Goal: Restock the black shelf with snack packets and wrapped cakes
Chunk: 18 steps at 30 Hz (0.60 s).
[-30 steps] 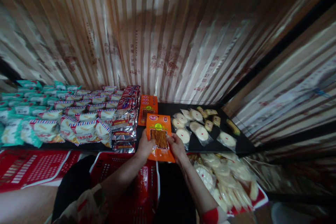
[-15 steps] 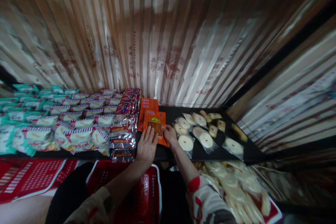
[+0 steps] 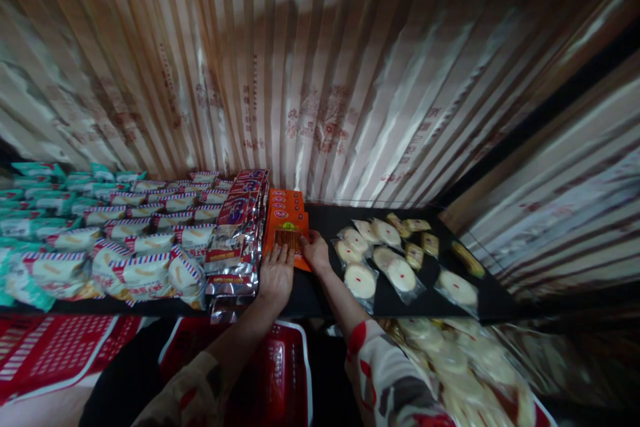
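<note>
Nearest to us, below the shelf edge, stood a red plastic slatted basket (image 3: pixel 280 373), and over it our two patterned sleeves reached forward. Half a second before, both hands had been further back toward us with the packet nearer the front edge, and a second before they had held it up off the shelf by its lower corners. By this moment it had gone down and away. The left hand (image 3: pixel 277 277) lay palm down with the fingers spread flat, the tips resting on the near end of the orange flat snack packet with a clear window (image 3: pixel 289 237). The right hand (image 3: pixel 316 251) touched that packet's right edge with the fingers drawn together; we could not tell whether it pinched the edge or only pushed it. The packet lay flat on the black shelf board (image 3: pixel 330 297), its far end overlapping a row of like orange packets (image 3: pixel 286 201), between the silver foil packets (image 3: pixel 234 255) on the left and the clear-wrapped round white cakes (image 3: pixel 360 280) on the right. We judged it set down, no longer carried. Behind all this rose the striped, glossy wall sheet (image 3: pixel 320 80).
</note>
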Each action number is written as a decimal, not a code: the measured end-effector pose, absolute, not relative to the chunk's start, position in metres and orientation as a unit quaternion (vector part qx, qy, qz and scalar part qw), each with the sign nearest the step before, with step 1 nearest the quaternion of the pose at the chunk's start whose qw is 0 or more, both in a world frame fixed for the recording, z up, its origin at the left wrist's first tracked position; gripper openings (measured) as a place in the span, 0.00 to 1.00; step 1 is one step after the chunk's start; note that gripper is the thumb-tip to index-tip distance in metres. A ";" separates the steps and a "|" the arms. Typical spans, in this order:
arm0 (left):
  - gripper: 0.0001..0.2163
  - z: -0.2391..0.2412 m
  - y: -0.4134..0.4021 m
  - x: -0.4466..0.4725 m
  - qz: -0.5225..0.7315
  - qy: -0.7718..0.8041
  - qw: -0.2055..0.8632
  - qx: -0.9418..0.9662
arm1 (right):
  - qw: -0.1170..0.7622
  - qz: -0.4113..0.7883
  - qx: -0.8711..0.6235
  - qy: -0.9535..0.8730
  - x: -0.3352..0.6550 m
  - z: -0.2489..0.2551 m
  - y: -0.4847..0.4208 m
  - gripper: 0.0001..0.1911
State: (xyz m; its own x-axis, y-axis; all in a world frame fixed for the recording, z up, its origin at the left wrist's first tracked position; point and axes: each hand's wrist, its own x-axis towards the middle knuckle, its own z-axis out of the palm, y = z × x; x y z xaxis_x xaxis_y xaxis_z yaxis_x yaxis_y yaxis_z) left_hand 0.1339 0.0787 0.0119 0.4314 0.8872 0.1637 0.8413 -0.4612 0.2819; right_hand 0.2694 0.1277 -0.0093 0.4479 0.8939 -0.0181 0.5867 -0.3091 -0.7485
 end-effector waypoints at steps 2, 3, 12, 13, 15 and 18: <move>0.21 0.008 0.081 0.135 0.135 0.519 0.078 0.840 | 0.331 0.219 -0.779 -0.485 0.269 -0.008 0.129 0.18; 0.21 0.007 0.081 0.135 0.129 0.521 0.078 0.840 | 0.322 0.216 -0.781 -0.489 0.268 -0.008 0.130 0.18; 0.21 -0.002 0.082 0.132 0.123 0.525 0.069 0.839 | 0.232 0.128 -0.812 -0.520 0.260 -0.005 0.122 0.23; 0.21 -0.003 0.082 0.132 0.123 0.527 0.073 0.838 | 0.229 0.103 -0.807 -0.534 0.259 -0.005 0.122 0.23; 0.21 -0.002 0.081 0.133 0.119 0.530 0.084 0.835 | 0.230 0.064 -0.780 -0.579 0.259 -0.005 0.126 0.21; 0.21 0.002 0.079 0.134 0.107 0.531 0.101 0.834 | 0.220 0.057 -0.725 -0.650 0.256 -0.005 0.139 0.21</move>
State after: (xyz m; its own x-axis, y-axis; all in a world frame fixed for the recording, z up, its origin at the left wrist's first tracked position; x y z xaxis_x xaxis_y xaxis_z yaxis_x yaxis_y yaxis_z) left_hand 0.1340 0.0795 0.0017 0.4126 0.9080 0.0722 0.8649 -0.4154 0.2819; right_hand 0.2556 0.1393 -0.0047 0.1480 0.9677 0.2042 0.9179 -0.0576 -0.3925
